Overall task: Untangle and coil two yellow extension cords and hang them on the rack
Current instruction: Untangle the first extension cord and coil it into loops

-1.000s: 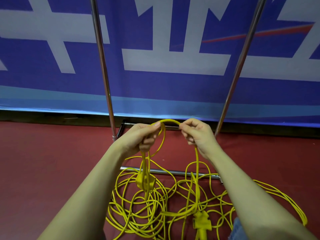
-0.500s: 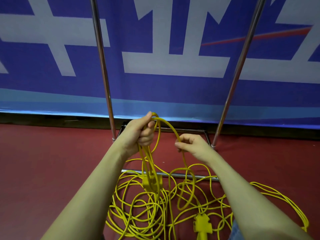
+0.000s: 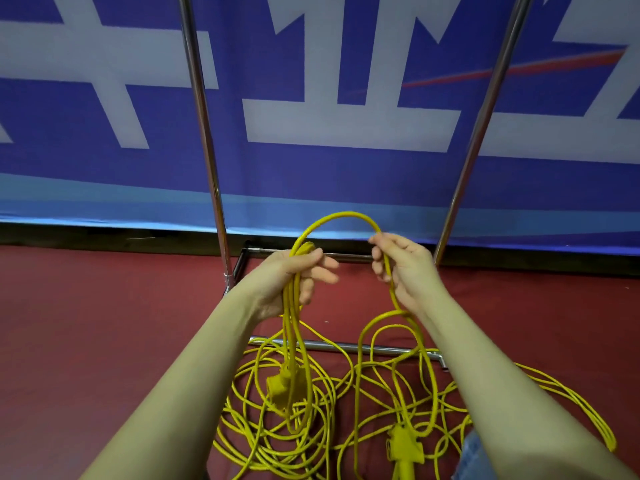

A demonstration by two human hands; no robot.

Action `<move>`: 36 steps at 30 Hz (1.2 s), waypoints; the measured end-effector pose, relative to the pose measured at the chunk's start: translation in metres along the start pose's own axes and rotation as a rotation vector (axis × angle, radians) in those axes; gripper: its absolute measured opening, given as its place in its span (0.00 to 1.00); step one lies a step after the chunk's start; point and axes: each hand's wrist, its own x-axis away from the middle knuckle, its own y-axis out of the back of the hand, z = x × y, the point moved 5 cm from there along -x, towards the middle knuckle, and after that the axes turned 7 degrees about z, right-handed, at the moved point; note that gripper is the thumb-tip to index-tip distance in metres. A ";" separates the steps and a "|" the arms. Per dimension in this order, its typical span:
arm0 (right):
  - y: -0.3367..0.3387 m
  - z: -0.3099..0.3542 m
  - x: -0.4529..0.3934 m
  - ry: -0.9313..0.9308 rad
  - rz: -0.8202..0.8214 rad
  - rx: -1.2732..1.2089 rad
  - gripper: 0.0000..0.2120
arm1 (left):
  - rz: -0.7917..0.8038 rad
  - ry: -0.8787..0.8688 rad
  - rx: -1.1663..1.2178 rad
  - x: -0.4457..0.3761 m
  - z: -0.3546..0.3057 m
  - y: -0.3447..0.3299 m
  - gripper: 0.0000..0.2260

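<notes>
Yellow cord (image 3: 341,218) arches between my two hands, and that arch is the next turn of the coil I am building. My left hand (image 3: 294,282) is the keeper: its fingers curl round a bundle of hanging loops (image 3: 291,327), with the fingertips loosened a little so a fresh turn can slip in. A plug end (image 3: 278,386) dangles below that bundle, just above the heap. My right hand (image 3: 398,268) is the feeder; its fingers are curled round a single strand, which runs down past my wrist into the loose tangle (image 3: 381,403) on the red floor (image 3: 104,323). I hold the feeder apart from the keeper so the loop comes out about as long as the ones already gathered.

Most of both cords, I judge, lies uncoiled: the heap spreads beneath my forearms, crossing the rack's low front bar (image 3: 363,348), with a second plug (image 3: 403,445) near my right knee and long strands running off to the right.

Room is fair. The two upright poles (image 3: 204,133) stand either side of my hands, well apart, and the blue banner (image 3: 346,174) is behind them. The snag risk sits low: strand dragged upward could catch on that front bar or on the plug, so I would draw slack gently. The hanging rail is out of sight above.
</notes>
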 end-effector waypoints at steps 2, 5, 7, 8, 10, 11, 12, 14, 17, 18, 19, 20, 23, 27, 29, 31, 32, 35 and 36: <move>-0.008 0.006 0.001 -0.032 0.050 -0.104 0.07 | -0.059 0.018 -0.015 -0.004 0.005 0.001 0.13; -0.019 0.014 0.002 -0.039 0.114 -0.248 0.08 | -0.080 -0.007 -0.081 -0.009 0.011 0.004 0.10; -0.026 0.019 0.002 -0.033 0.155 -0.316 0.09 | -0.069 0.008 -0.154 -0.011 0.019 0.003 0.08; -0.029 0.021 0.002 -0.029 0.170 -0.341 0.09 | -0.070 0.013 -0.184 -0.011 0.022 0.001 0.07; -0.036 0.024 0.002 -0.022 0.186 -0.385 0.09 | -0.071 -0.009 -0.228 -0.011 0.024 -0.004 0.07; -0.039 0.023 0.001 -0.018 0.184 -0.399 0.09 | -0.061 -0.023 -0.252 -0.011 0.025 -0.006 0.08; -0.040 0.023 0.000 -0.011 0.175 -0.406 0.09 | -0.044 -0.025 -0.288 -0.011 0.025 -0.008 0.08; -0.041 0.023 -0.001 0.006 0.147 -0.417 0.09 | -0.004 -0.012 -0.392 -0.009 0.024 -0.012 0.08; -0.042 0.022 -0.002 0.016 0.112 -0.446 0.09 | 0.006 -0.033 -0.414 -0.011 0.021 -0.011 0.09; -0.043 0.022 -0.003 0.021 0.108 -0.443 0.08 | -0.003 -0.043 -0.400 -0.012 0.020 -0.011 0.08; -0.044 0.022 -0.003 0.026 0.105 -0.441 0.08 | -0.004 -0.051 -0.396 -0.012 0.019 -0.011 0.08; -0.043 0.022 -0.004 0.030 0.101 -0.441 0.08 | -0.001 -0.052 -0.396 -0.012 0.018 -0.013 0.08; -0.041 0.022 -0.005 0.043 0.091 -0.444 0.08 | -0.001 -0.056 -0.383 -0.017 0.020 -0.015 0.06; -0.035 0.022 -0.006 0.074 0.062 -0.296 0.07 | -0.102 -0.067 -0.334 -0.022 0.024 -0.014 0.02; -0.026 0.019 -0.003 0.090 0.016 0.041 0.06 | -0.161 -0.069 -0.253 -0.022 0.024 -0.012 0.02; -0.017 0.012 0.002 0.097 0.016 0.361 0.03 | -0.253 -0.079 -0.174 -0.022 0.023 -0.004 0.02; -0.015 0.008 0.005 0.090 0.070 0.494 0.03 | -0.300 -0.084 -0.158 -0.021 0.021 0.001 0.02; -0.017 -0.008 0.012 -0.002 0.349 0.768 0.04 | -0.397 -0.113 -0.159 -0.019 0.018 0.014 0.03; -0.019 -0.010 0.014 -0.010 0.407 0.771 0.04 | -0.415 -0.116 -0.160 -0.017 0.016 0.016 0.03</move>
